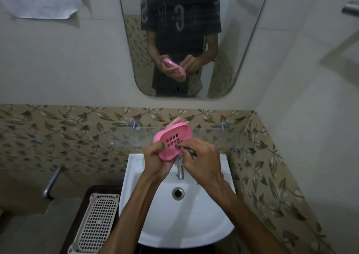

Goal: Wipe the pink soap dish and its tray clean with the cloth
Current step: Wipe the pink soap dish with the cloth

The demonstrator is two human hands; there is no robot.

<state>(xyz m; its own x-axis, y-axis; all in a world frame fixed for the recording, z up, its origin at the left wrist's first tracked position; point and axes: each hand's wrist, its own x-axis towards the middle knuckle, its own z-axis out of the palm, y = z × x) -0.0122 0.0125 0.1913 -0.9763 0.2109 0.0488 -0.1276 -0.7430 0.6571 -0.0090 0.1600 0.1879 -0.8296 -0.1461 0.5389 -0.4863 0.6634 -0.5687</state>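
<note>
Pink soap dish [172, 141] in both hands (over sink [174, 215])

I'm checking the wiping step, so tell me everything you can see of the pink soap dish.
The pink soap dish is an oval of glossy plastic with a raised rim and a grid of small square drain holes in its floor. It is held tilted above the white sink, in front of the glass shelf. The left hand grips its near left edge, fingers behind it; the right hand presses a dark cloth against its right side.
</note>
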